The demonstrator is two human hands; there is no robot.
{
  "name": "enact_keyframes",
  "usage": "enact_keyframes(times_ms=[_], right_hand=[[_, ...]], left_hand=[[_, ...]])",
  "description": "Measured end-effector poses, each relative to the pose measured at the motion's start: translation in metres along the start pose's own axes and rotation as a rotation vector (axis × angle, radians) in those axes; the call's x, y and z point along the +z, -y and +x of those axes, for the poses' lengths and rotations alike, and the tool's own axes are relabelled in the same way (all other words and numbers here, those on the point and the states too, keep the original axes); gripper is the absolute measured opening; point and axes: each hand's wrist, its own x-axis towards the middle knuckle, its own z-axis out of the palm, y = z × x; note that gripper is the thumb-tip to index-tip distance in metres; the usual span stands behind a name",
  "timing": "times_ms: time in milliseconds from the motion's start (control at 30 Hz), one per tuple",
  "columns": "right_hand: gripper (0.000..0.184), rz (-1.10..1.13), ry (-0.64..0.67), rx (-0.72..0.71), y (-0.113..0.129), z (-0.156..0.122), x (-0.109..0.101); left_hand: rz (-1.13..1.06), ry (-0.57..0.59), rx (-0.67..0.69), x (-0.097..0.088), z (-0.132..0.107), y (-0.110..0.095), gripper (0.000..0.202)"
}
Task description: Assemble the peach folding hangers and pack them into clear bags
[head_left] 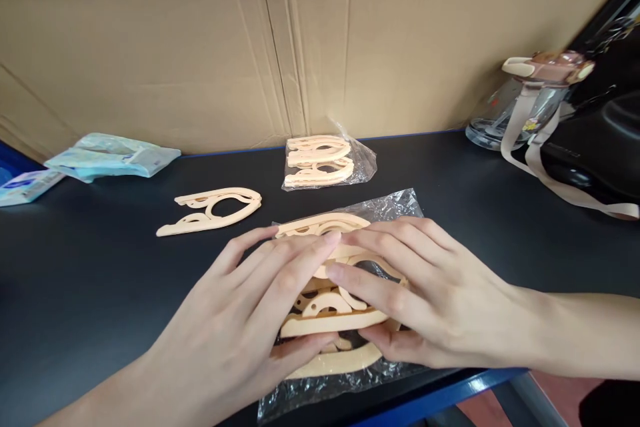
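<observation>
A stack of cream plastic folding hangers [325,310] lies on a clear plastic bag [395,207] near the front edge of the black table [100,293]. My left hand [235,327] grips the stack from the left, fingers over the top and thumb under its near edge. My right hand [430,293] holds it from the right in the same way. The fingertips of both hands meet over the top hanger. One loose hanger [210,210] lies flat to the left, beyond my left hand.
A sealed clear bag of hangers [323,161] lies at the back by the cardboard wall [310,33]. Light blue packets [107,157] sit at the far left. A water bottle with a strap [525,103] and a black bag [600,147] are at the right.
</observation>
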Motion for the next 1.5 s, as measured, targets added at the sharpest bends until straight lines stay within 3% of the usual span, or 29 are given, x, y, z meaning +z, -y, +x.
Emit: enact_keyframes(times_ms=[100,200,300,400,467,533,700,867,967,1167,1333,1500], right_hand=[[0.06,0.024,0.017,0.089,-0.014,-0.004,-0.008],[0.069,0.015,0.089,0.261,-0.042,-0.014,-0.026],[0.071,0.01,0.246,0.424,-0.076,-0.03,-0.046],[0.071,0.12,0.456,0.539,-0.102,-0.048,-0.059],[0.079,0.169,0.624,0.592,-0.109,-0.058,-0.065],[0.08,0.167,0.69,0.632,-0.108,-0.063,-0.069],[0.07,0.209,0.628,0.663,-0.087,-0.058,-0.071],[0.087,0.339,0.619,0.458,-0.075,-0.046,-0.061],[0.09,0.479,0.604,0.434,-0.066,-0.037,-0.056],[0.081,0.739,0.736,0.5,-0.045,-0.016,-0.046],[0.077,0.674,0.684,0.415,-0.042,-0.017,-0.038],[0.095,0.511,0.706,0.395,-0.058,-0.034,-0.042]], left_hand=[[0.002,0.062,-0.138,-0.003,-0.002,0.008,0.083],[-0.044,0.174,-0.281,-0.008,-0.007,0.024,0.075],[-0.109,0.326,-0.269,-0.012,-0.014,0.039,0.066],[-0.162,0.472,-0.237,-0.011,-0.02,0.047,0.073],[-0.187,0.508,-0.228,-0.009,-0.023,0.048,0.081],[-0.205,0.509,-0.219,-0.008,-0.024,0.047,0.087],[-0.219,0.541,-0.2,-0.006,-0.024,0.048,0.096],[-0.251,0.535,-0.219,-0.002,-0.028,0.05,0.111],[-0.3,0.519,-0.261,0.0,-0.031,0.05,0.116],[-0.331,0.56,-0.286,0.0,-0.031,0.046,0.119],[-0.295,0.56,-0.348,-0.002,-0.03,0.044,0.118],[-0.335,0.657,-0.264,-0.004,-0.03,0.052,0.126]])
